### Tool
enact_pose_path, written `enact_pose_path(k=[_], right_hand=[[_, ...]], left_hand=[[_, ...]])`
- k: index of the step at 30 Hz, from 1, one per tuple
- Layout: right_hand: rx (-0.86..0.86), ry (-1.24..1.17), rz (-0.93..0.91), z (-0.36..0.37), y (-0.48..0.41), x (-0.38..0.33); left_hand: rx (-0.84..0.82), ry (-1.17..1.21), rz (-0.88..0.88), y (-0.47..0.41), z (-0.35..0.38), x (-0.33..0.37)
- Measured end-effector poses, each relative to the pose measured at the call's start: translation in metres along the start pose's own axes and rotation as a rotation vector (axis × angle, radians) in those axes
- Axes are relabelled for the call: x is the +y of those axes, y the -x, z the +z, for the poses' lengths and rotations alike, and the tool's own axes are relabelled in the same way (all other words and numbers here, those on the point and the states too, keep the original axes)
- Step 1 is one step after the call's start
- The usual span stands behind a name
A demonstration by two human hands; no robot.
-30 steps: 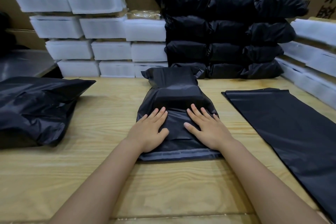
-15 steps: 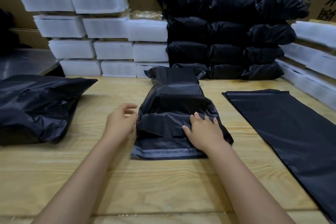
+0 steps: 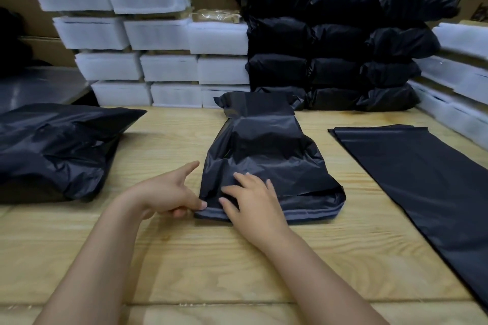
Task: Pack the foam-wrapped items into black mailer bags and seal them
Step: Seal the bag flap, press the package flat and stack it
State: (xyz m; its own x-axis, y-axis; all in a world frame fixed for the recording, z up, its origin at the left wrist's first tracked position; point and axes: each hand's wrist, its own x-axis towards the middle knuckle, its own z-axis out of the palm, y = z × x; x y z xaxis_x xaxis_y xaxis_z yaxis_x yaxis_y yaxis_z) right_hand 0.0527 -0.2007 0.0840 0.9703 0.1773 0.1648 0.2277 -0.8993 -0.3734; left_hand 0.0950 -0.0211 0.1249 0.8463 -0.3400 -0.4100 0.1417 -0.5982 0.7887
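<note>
Wooden table (image 3: 211, 266), bulging crinkled black mailer bag (image 3: 266, 155), left hand (image 3: 163, 192) pinching its near corner, right hand (image 3: 253, 200) pressing flat

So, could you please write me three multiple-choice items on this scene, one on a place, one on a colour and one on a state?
1. Where do the flat bags lie, seen from the filled bag?
A. To its left
B. To its right
C. On top of it

2. What colour is the foam stacked at the back left?
A. Pink
B. Blue
C. White

3. How is the right hand?
A. Flat on the filled bag
B. Raised off the table
C. Gripping a foam block

Answers:
1 B, they lie spread out on the table's right side.
2 C, every block in that stack is white.
3 A, its fingers are spread on the bag's near end.
</note>
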Motion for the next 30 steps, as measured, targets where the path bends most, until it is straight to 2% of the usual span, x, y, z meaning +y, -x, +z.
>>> enact_pose_path(k=[1,3,6,9,13,16,24,27,30], right_hand=[[0.066,-0.091,-0.036,-0.001,0.001,-0.004],[0.091,-0.223,-0.066,-0.002,0.003,-0.012],[0.079,-0.205,-0.091,0.002,0.003,-0.021],[0.150,-0.280,-0.092,0.003,0.004,-0.026],[0.166,-0.307,-0.098,0.004,0.006,-0.027],[0.192,-0.262,-0.204,0.004,0.008,-0.026],[0.065,-0.128,-0.413,-0.021,0.027,-0.008],[-0.046,-0.191,-0.424,-0.037,0.048,0.008],[-0.079,-0.247,-0.381,-0.056,0.078,0.031]], left_hand=[[-0.021,0.013,0.005,0.000,-0.002,-0.001],[-0.072,0.059,0.019,-0.001,-0.006,-0.004],[-0.091,0.149,0.039,-0.003,-0.012,-0.010],[-0.062,0.214,0.026,-0.008,-0.013,-0.013],[-0.065,0.125,0.015,-0.012,-0.012,-0.018],[-0.055,0.059,0.027,-0.014,-0.011,-0.018],[-0.040,0.060,0.012,-0.014,-0.014,-0.019],[-0.050,0.056,0.005,-0.014,-0.015,-0.020],[-0.057,0.068,0.005,-0.015,-0.016,-0.020]])
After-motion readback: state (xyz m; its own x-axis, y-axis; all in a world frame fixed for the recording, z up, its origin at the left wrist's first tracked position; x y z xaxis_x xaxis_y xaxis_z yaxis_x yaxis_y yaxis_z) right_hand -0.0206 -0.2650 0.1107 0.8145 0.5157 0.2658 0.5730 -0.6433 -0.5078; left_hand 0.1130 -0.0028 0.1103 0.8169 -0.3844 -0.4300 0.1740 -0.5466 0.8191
